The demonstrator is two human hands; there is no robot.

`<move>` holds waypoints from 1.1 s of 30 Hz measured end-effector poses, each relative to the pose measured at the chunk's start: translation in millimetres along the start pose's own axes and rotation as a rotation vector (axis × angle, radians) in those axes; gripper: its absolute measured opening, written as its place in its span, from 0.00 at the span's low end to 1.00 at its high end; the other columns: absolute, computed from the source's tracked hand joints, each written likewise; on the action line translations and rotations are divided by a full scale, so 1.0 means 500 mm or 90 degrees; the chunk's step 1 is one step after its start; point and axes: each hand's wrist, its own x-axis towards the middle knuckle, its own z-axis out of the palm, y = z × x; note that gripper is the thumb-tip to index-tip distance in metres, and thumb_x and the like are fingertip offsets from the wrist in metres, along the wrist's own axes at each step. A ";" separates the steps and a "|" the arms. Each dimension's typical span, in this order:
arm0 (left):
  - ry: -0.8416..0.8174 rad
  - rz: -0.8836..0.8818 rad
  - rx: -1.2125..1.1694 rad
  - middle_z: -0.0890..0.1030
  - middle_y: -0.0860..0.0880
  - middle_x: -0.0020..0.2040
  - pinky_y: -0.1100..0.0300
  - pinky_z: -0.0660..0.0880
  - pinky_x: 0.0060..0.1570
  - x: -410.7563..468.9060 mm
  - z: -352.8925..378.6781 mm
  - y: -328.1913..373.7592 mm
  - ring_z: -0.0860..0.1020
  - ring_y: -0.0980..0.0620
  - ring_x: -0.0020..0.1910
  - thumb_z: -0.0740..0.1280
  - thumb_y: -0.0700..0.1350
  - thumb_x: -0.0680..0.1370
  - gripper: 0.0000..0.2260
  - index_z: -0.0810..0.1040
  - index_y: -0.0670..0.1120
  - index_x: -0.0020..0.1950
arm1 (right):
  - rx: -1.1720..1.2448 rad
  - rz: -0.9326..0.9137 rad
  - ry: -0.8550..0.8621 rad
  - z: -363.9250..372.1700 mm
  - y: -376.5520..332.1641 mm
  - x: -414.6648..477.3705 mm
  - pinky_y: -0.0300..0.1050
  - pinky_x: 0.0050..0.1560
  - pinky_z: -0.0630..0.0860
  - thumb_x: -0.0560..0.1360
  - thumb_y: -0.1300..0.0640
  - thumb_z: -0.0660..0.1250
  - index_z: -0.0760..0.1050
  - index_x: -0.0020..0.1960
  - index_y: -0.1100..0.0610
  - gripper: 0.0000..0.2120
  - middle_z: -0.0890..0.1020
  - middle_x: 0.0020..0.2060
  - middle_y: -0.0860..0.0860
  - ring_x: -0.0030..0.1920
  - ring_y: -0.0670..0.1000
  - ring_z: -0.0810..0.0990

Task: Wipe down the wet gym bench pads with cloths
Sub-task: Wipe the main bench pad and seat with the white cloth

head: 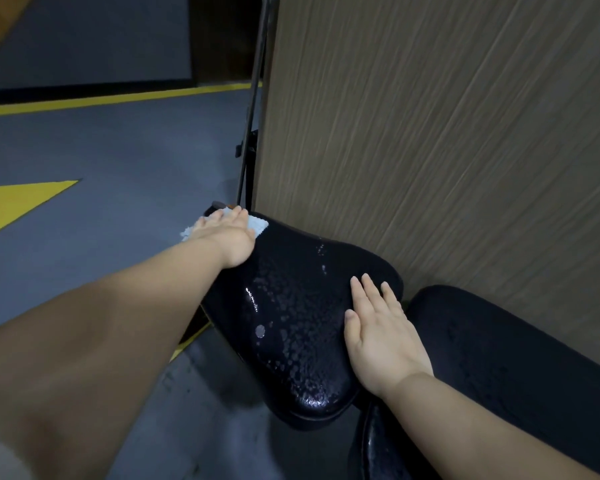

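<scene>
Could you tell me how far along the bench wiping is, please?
Nothing looks dry yet. The left hand presses a cloth on the far end of the seat pad; the right hand rests flat on it. Droplets cover that pad and the back pad.

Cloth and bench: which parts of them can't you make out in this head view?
- Cloth: mostly hidden under the left hand, so its full size and shape cannot be told.
- Seat pad: the part under the right hand is hidden, so whether it is wet there is unknown.
- Second pad: cut off by the right and bottom edges.
</scene>
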 end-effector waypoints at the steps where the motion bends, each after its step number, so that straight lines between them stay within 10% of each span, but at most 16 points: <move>1: -0.012 0.021 0.009 0.43 0.53 0.80 0.51 0.43 0.76 -0.013 -0.001 0.007 0.43 0.50 0.79 0.45 0.50 0.85 0.24 0.44 0.48 0.80 | 0.002 -0.001 0.002 0.000 0.000 0.000 0.46 0.77 0.44 0.83 0.48 0.43 0.41 0.79 0.48 0.26 0.42 0.78 0.43 0.77 0.48 0.39; 13: -0.038 0.314 0.033 0.37 0.58 0.79 0.55 0.33 0.75 -0.188 0.083 0.148 0.34 0.56 0.76 0.44 0.52 0.85 0.25 0.39 0.52 0.80 | 0.041 -0.006 0.013 0.001 0.002 -0.002 0.46 0.77 0.41 0.82 0.48 0.44 0.42 0.79 0.52 0.27 0.42 0.78 0.45 0.77 0.47 0.37; 33: -0.014 0.098 0.019 0.42 0.55 0.80 0.53 0.41 0.76 0.004 0.009 0.044 0.42 0.53 0.78 0.44 0.51 0.85 0.24 0.44 0.51 0.80 | 0.018 -0.012 0.009 0.000 0.004 0.002 0.45 0.77 0.39 0.82 0.48 0.44 0.40 0.79 0.51 0.28 0.41 0.78 0.44 0.77 0.48 0.36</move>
